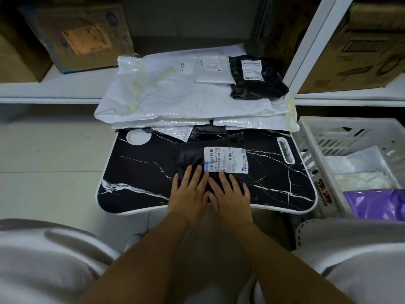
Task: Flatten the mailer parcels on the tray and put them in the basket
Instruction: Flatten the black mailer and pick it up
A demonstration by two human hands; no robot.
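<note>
At the centre of the frame a black mailer parcel (210, 170) with a white shipping label (226, 160) lies on the black marble-pattern tray (135, 178). The left hand (189, 194) and right hand (230, 194) lie side by side on its near edge, fingers straight and flat, gripping nothing. To flatten it well, the palms should probably sweep outward from the middle, driving air toward the edges, before it goes into the white basket (311, 154) at right.
</note>
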